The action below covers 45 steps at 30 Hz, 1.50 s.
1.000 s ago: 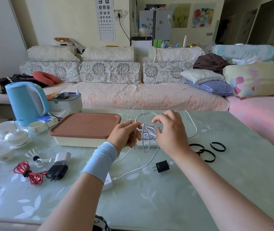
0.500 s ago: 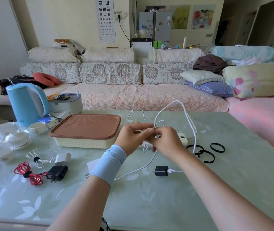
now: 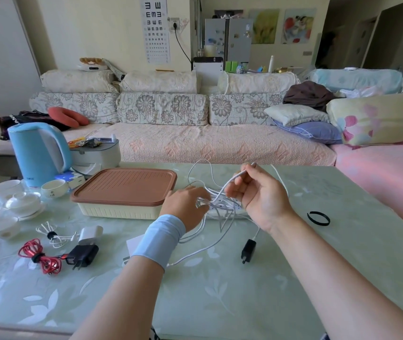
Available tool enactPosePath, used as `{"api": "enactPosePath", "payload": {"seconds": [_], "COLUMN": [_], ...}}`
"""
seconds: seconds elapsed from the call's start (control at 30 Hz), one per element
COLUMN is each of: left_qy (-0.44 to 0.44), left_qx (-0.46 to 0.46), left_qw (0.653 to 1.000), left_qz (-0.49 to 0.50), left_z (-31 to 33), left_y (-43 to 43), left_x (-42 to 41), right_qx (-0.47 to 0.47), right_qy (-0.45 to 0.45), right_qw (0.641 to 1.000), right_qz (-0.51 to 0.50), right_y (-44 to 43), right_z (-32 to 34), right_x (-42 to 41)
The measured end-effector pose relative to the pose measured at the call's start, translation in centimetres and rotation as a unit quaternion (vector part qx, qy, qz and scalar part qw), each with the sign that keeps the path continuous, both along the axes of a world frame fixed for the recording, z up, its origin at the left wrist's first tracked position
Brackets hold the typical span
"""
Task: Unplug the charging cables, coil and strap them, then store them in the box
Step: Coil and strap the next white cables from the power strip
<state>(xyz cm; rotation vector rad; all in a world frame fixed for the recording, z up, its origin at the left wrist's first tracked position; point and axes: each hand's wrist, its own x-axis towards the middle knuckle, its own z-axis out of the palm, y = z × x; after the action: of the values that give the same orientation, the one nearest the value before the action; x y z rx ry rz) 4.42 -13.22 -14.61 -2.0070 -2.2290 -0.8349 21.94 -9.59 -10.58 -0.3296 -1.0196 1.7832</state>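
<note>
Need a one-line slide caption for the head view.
Right hand pinches the end of a white cable; left hand holds its loops beside the lidded box.

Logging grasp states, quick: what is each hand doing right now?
Left hand: fingers curled into the loops of the thin white charging cable, gripping them.
Right hand: pinches the same cable near its raised end.

right hand (image 3: 261, 195): you pinch white cable (image 3: 232, 180) near its end, raised above worktop (image 3: 220, 303)
left hand (image 3: 185, 204): you hold the cable's loops, low over worktop
box (image 3: 119, 210): lid (image 3: 124, 187) on, just left of left hand
black strap (image 3: 318, 218): flat, right of right wrist
</note>
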Motion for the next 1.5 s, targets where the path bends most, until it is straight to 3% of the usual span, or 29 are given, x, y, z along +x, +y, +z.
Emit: {"api": "enactPosePath", "payload": {"seconds": [0.2,0.33,0.43,0.5,0.63,0.73,0.8,0.9,1.0,1.07,1.17,1.23,1.3,1.33,1.4,1.5], "left_qy": [-0.001,-0.249,-0.387,-0.426,-0.426,-0.267,-0.170,-0.207,-0.324,-0.371,-0.361,-0.483,-0.662,-0.713,-0.770,-0.825], "left_qx": [0.078,0.070,0.096,0.089,0.072,0.147,0.204,0.229,0.247,0.235,0.203,0.141,0.026,-0.021,-0.047,-0.014], "left_qw": [0.992,0.959,0.913,0.896,0.897,0.950,0.963,0.951,0.913,0.897,0.907,0.863,0.748,0.696,0.626,0.549], "left_qz": [-0.100,-0.116,-0.092,-0.083,-0.097,-0.066,-0.039,-0.006,0.035,0.042,0.082,0.042,-0.047,-0.081,-0.117,-0.132], "left_z": [0.9,1.4,2.0,2.2,2.1,1.5,1.2,1.6,2.0,2.1,2.2,2.5,2.9,2.9,2.9,3.2], "left_y": [-0.7,-0.9,-1.4,-1.7,-1.8,-1.0,-0.6,-0.7,-0.9,-1.0,-1.1,-1.2,-1.6,-1.7,-1.8,-1.6], "left_x": [2.3,1.6,1.5,1.4,1.1,0.6,0.5,1.0,1.3,1.4,1.2,1.1,1.0,0.8,0.6,0.6], "right_qx": [-0.034,-0.057,-0.006,0.065,0.232,0.277,0.280,0.230,0.155,0.142,0.169,0.248,0.320,0.348,0.389,0.415], "right_qy": [0.040,0.029,-0.099,-0.199,-0.337,-0.385,-0.399,-0.369,-0.321,-0.331,-0.402,-0.506,-0.586,-0.602,-0.587,-0.513], "right_qw": [0.998,0.996,0.995,0.978,0.910,0.874,0.864,0.888,0.911,0.902,0.865,0.779,0.687,0.660,0.657,0.730], "right_qz": [-0.027,-0.063,-0.023,-0.013,-0.062,-0.105,-0.123,-0.150,-0.209,-0.237,-0.246,-0.274,-0.286,-0.284,-0.269,-0.176], "right_y": [0.9,1.7,1.4,0.8,0.0,0.3,0.6,0.7,1.3,2.0,2.5,2.6,2.7,2.6,2.2,1.0], "right_z": [-0.3,-0.6,-1.3,-1.6,-2.0,-2.6,-2.7,-2.5,-2.7,-3.1,-3.6,-3.9,-3.9,-3.8,-3.3,-2.8], "right_x": [0.0,0.2,-0.2,-0.7,-1.5,-1.7,-1.5,-1.6,-1.5,-1.1,-0.4,-0.1,0.0,-0.1,-0.4,-1.2]}}
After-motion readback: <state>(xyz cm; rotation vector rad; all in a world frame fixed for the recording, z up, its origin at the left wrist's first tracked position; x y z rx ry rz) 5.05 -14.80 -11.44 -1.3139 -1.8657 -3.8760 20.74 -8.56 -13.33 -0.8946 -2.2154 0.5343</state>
